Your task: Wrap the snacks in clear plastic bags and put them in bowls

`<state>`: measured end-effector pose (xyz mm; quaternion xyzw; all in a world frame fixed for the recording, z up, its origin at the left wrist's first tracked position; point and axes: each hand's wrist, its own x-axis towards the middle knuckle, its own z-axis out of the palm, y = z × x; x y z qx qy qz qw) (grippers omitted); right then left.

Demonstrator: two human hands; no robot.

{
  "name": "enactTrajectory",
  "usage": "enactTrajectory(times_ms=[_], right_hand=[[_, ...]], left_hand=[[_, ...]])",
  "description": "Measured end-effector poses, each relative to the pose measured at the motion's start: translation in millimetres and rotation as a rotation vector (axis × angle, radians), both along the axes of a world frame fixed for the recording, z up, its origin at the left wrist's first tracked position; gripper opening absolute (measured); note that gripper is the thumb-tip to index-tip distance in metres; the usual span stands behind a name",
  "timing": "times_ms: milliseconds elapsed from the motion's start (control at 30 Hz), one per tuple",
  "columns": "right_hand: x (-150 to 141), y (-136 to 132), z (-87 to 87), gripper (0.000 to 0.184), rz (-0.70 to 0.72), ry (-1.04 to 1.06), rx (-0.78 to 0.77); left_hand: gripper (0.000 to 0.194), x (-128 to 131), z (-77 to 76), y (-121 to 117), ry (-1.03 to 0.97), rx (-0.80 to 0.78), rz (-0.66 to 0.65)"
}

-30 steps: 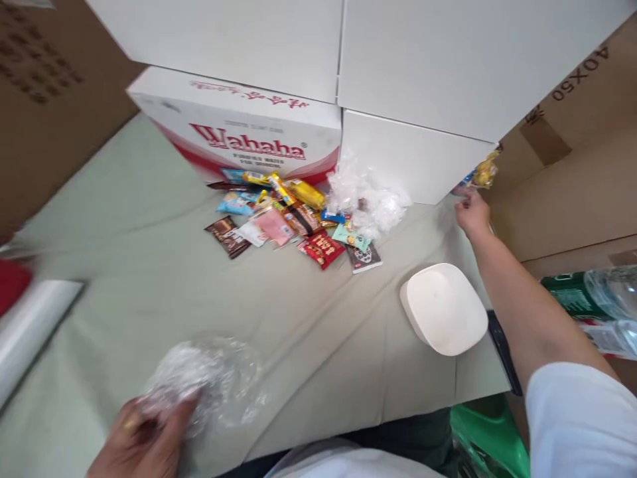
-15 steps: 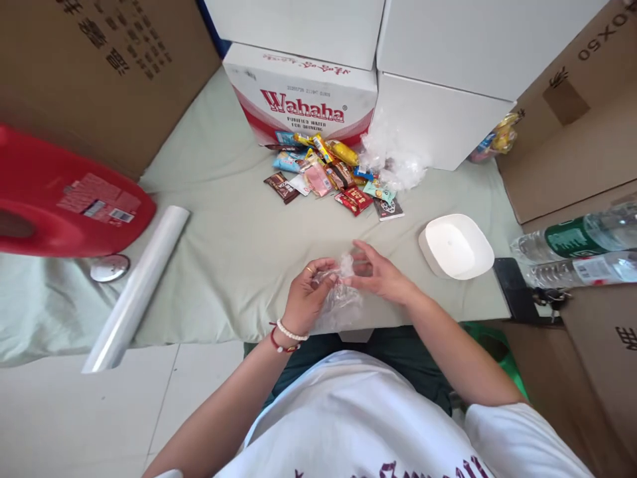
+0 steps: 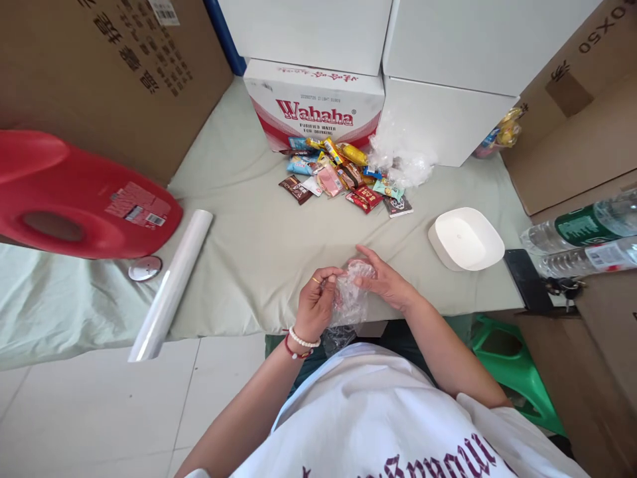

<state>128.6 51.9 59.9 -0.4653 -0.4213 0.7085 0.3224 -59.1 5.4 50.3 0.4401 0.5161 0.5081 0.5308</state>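
Observation:
A crumpled clear plastic bag (image 3: 351,302) hangs between my hands near the table's front edge, its lower end drooping over the edge. My left hand (image 3: 316,302), wearing a ring and bracelets, pinches the bag's left side between thumb and fingers. On the other side, my right hand (image 3: 389,284) has its thumb and curved fingers around the upper part of the bag, while its index finger points outward. Beyond the hands lies a pile of small wrapped snacks (image 3: 348,176). Right of my right hand stands a white plastic bowl (image 3: 450,255).
A roll of plastic film (image 3: 174,282), a round lid-like disc (image 3: 145,267) and a red jug (image 3: 89,199) are at left. Crumpled clear bags (image 3: 405,162) lie by the Wahaba-style printed carton (image 3: 318,109). A phone (image 3: 527,279), keys (image 3: 567,289) and bottles (image 3: 587,226) are at right; a green stool (image 3: 522,372) stands below.
The view has shifted, so the surroundings sit farther right. More of the plastic bag is gathered between my right thumb and fingers, and the bag looks more spread between my hands.

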Motion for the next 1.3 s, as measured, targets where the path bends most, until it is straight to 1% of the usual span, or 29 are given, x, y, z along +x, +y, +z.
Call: enactTrajectory(times_ms=[33,67,133,167,267,367,467,567,633,700,767,833,867,933,1000,1033,1100,1167,1233,1300], right_hand=[[-0.8,0.8,1.2,0.086,0.045,0.026,-0.031],[-0.2,2.2,2.0,0.076,0.065,0.049,-0.051],[4.8,6.1,2.4,0.055,0.017,0.074,-0.042],[9.0,8.0,2.1,0.049,-0.033,0.076,-0.021],[25.5,11.5,0.9,0.046,-0.163,0.061,0.013],[42.1,10.2,0.4,0.044,-0.244,0.054,0.026],[50.9,5.5,-1.5,0.040,-0.301,0.066,0.057],[47.8,0.1,-6.2,0.038,-0.315,0.036,0.112],[41.2,-3.2,-9.1,0.035,-0.301,-0.021,0.183],[34.1,-6.2,-10.5,0.029,-0.270,-0.133,0.293],[28.5,-9.3,-11.1,0.020,-0.234,-0.291,0.421],[24.7,-12.6,-12.4,0.011,-0.194,-0.438,0.549],[23.1,-14.4,-13.7,0.009,-0.175,-0.495,0.617],[19.5,-18.2,-17.4,0.016,-0.131,-0.573,0.764],[14.6,-22.0,-21.4,0.024,-0.095,-0.606,0.878],[11.9,-23.7,-22.8,0.026,-0.081,-0.608,0.906],[7.0,-26.1,-24.0,0.030,-0.064,-0.578,0.900],[4.4,-26.7,-22.8,0.031,-0.079,-0.507,0.811],[5.3,-25.5,-20.3,0.030,-0.133,-0.386,0.642],[9.4,-23.3,-17.7,0.031,-0.206,-0.210,0.454]], left_hand=[[0.039,0.3,0.1,2.5,0.016,0.005,-0.003],[0.039,-0.7,-1.0,5.3,0.040,0.008,0.015],[0.038,-5.3,-5.7,10.5,0.103,-0.002,0.089],[0.038,-8.1,-8.6,12.3,0.134,-0.013,0.123],[0.036,-14.3,-16.1,14.6,0.161,-0.063,0.168],[0.038,-14.5,-18.4,14.2,0.087,-0.104,0.183],[0.048,-10.9,-13.3,14.3,-0.027,-0.167,0.170],[0.072,-6.3,0.6,16.4,-0.198,-0.364,0.040],[0.086,-3.8,12.7,19.9,-0.281,-0.507,-0.078],[0.090,-2.4,24.0,25.2,-0.323,-0.609,-0.133],[0.090,-1.9,32.1,30.6,-0.345,-0.676,-0.119],[0.090,-0.8,35.9,33.5,-0.353,-0.712,-0.088],[0.091,0.8,36.3,33.4,-0.352,-0.717,-0.079],[0.091,7.1,34.3,30.1,-0.327,-0.687,-0.077],[0.085,17.6,29.3,25.1,-0.264,-0.604,-0.073],[0.078,23.7,26.0,23.1,-0.228,-0.545,-0.058],[0.057,34.6,18.8,21.7,-0.181,-0.433,0.009],[0.040,41.2,13.0,23.6,-0.178,-0.367,0.100],[0.033,42.7,10.2,26.8,-0.214,-0.348,0.176],[0.031,40.9,10.2,29.5,-0.276,-0.338,0.240]])
